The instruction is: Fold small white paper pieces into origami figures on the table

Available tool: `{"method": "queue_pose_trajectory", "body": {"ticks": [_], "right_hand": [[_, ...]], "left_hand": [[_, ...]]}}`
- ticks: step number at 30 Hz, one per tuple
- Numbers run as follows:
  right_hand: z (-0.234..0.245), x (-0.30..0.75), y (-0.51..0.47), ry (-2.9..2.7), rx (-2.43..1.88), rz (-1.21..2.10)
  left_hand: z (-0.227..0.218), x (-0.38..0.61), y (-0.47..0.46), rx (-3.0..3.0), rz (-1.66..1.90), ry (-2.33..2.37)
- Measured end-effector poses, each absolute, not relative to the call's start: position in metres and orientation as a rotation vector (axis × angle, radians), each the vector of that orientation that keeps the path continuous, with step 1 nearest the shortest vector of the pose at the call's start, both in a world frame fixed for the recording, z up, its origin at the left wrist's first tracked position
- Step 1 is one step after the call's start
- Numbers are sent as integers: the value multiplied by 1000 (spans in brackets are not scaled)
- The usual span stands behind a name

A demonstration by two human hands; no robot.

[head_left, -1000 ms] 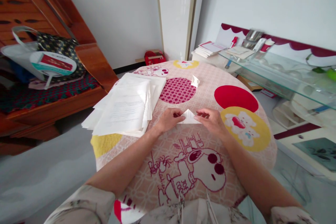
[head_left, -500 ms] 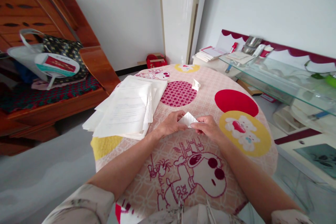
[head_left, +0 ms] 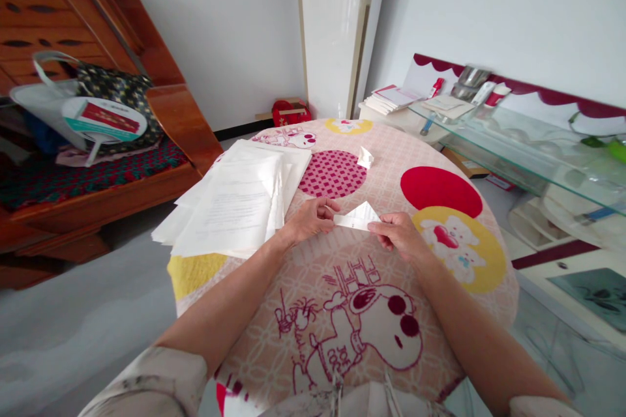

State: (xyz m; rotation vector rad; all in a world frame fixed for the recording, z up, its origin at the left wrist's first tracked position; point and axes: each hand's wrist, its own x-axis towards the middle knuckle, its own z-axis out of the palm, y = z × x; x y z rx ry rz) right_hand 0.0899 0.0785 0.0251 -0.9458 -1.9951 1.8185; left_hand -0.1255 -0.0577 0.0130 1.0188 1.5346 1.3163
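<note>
A small folded paper [head_left: 359, 216], white and peaked like a triangle with a flat strip along its lower edge, is between my hands just above the table. My right hand [head_left: 398, 233] pinches its right corner between thumb and fingers. At the left tip, the curled fingers of my left hand [head_left: 313, 218] close on the paper's end, the index finger lifted a little. Left of my left hand lies a loose stack of printed white sheets [head_left: 235, 202]. Farther back on the table stands another small folded white paper piece [head_left: 364, 158].
A patterned cloth [head_left: 381, 260] covers the round table. To the right is a glass shelf [head_left: 528, 150] with papers and containers. A wooden bench [head_left: 180, 124] at the left holds a bag [head_left: 117, 88] and a hand fan [head_left: 105, 120]. A tall white cabinet-like unit [head_left: 330, 39] stands behind.
My right hand has moved slightly right and my left hand slightly left. The folded paper between them has gone from a compact diamond to a wider peaked shape with a strip below.
</note>
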Motion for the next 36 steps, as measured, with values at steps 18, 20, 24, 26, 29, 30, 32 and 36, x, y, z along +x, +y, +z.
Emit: {"method": "queue_pose_trajectory", "body": {"ticks": [18, 20, 24, 26, 29, 30, 32, 36], "right_hand": [[2, 80, 62, -2383, -333, 734], [-2, 79, 61, -2403, -310, 649], [-1, 81, 59, -2367, -384, 781], [2, 82, 57, -2303, -465, 962], [6, 82, 56, -2217, -574, 1235], [7, 82, 56, -2204, -598, 1298], [9, 81, 56, -2192, -634, 1368], [9, 80, 54, -2145, -640, 1343]], "left_hand": [[16, -101, -60, 509, 1610, 1112], [17, -103, -61, 500, 1594, 1143], [15, -107, -61, 514, 1589, 1206], [13, -109, -61, 537, 1605, 1240], [12, -108, -61, 592, 1613, 1278], [12, -107, -61, 619, 1615, 1285], [13, -105, -61, 677, 1622, 1288], [16, -101, -59, 759, 1664, 1324]]}}
